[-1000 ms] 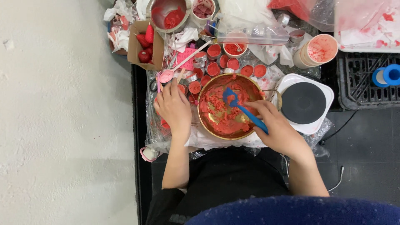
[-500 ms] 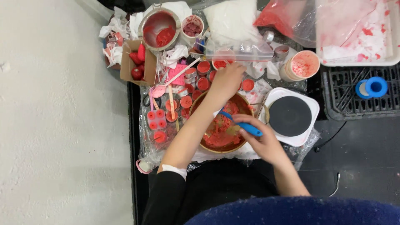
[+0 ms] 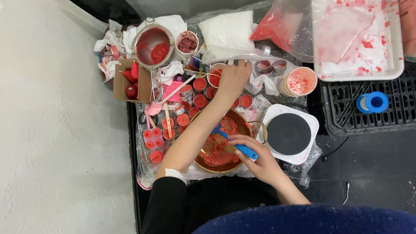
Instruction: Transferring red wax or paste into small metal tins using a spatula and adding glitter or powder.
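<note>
The left hand reaches far across the table and grips a small cup of red stuff among the little red tins. Below it sits the bowl of red mush. The right hand is closed around a blue spoon dipped in the bowl, with a round black hot plate just beside it.

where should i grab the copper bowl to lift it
By the wire loop handle on the copper bowl's right rim, coming from the hotplate side. It sticks out clear of the red paste, while the left arm crosses the bowl and the right hand works a blue-handled tool inside.
</note>
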